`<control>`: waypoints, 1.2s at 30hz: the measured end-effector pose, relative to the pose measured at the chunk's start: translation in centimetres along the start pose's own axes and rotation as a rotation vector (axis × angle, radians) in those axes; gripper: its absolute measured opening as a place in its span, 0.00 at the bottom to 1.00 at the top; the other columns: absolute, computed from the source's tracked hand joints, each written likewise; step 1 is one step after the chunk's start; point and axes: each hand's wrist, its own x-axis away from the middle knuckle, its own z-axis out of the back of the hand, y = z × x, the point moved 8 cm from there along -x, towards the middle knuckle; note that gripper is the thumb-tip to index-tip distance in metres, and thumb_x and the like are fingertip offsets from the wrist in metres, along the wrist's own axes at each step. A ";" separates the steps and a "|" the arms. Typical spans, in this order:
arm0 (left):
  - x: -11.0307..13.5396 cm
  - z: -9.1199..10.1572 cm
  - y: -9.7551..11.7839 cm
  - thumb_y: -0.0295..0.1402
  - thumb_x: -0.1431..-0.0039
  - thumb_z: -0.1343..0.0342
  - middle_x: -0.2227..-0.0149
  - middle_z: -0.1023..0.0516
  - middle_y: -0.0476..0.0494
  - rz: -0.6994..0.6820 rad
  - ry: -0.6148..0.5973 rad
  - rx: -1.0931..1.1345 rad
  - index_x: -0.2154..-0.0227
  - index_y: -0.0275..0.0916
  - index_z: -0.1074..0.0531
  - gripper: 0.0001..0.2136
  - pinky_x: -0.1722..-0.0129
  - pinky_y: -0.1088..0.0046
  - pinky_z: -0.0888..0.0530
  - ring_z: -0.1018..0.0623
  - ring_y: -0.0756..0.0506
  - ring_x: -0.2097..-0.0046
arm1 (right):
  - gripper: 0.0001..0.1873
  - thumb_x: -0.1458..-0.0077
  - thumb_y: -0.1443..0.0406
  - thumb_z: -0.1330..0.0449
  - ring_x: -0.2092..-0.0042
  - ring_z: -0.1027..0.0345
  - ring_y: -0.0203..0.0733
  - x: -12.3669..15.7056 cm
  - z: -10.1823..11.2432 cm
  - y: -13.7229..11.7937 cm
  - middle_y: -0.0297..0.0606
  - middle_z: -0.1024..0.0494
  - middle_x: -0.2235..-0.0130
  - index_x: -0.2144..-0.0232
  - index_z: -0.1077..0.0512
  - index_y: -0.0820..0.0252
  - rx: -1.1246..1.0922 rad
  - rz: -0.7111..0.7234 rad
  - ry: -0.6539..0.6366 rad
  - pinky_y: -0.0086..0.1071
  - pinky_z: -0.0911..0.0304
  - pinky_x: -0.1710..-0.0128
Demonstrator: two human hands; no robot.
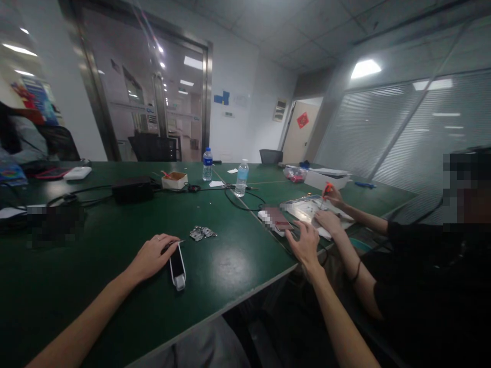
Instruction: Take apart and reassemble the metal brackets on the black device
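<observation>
My left hand (153,254) rests on the green table (238,266), its fingers curled over a thin dark tool (175,243) whose tip points right. Just right of that hand lies a narrow black-and-white device (177,267). A small pile of metal parts (202,233) sits a little farther out. My right hand (305,243) is over the table's right edge with its fingers spread and nothing in it, close to a dark red flat object (278,219).
A co-worker in black sits at right, one hand (333,194) holding an orange tool, the other hand (328,221) on a white board (307,207). Further back are two water bottles (241,178), a small open box (174,180), a black box (132,189) and cables.
</observation>
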 end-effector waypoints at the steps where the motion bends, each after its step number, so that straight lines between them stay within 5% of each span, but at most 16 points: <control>1: 0.0 -0.1 0.0 0.48 0.39 0.61 0.51 0.25 0.41 0.000 -0.004 -0.005 0.51 0.41 0.27 0.24 0.51 0.60 0.30 0.28 0.39 0.50 | 0.23 0.46 0.52 0.47 0.47 0.42 0.53 0.1 0.0 0.1 0.47 0.32 0.50 0.54 0.29 0.59 -0.004 -0.004 0.002 0.46 0.48 0.45; 14: 0.0 0.1 0.1 0.47 0.39 0.60 0.51 0.25 0.41 0.027 -0.012 -0.019 0.51 0.42 0.27 0.24 0.50 0.60 0.30 0.28 0.39 0.49 | 0.16 0.45 0.54 0.46 0.49 0.40 0.51 0.1 0.1 -0.6 0.45 0.30 0.54 0.66 0.24 0.56 -0.089 0.016 -0.006 0.45 0.47 0.45; 27: 0.0 0.3 0.2 0.47 0.40 0.60 0.52 0.24 0.42 0.021 0.003 -0.012 0.53 0.42 0.26 0.23 0.52 0.61 0.29 0.27 0.40 0.51 | 0.17 0.46 0.54 0.45 0.49 0.40 0.51 0.2 -0.4 -0.3 0.46 0.30 0.53 0.60 0.27 0.58 -0.116 0.033 -0.006 0.44 0.46 0.46; 36: 0.2 0.7 0.9 0.47 0.39 0.60 0.52 0.25 0.42 0.022 -0.006 -0.007 0.53 0.42 0.26 0.23 0.50 0.59 0.30 0.28 0.39 0.50 | 0.28 0.44 0.46 0.50 0.44 0.46 0.56 -3.0 -3.1 -0.1 0.46 0.37 0.46 0.48 0.31 0.52 0.030 0.007 -0.302 0.51 0.49 0.45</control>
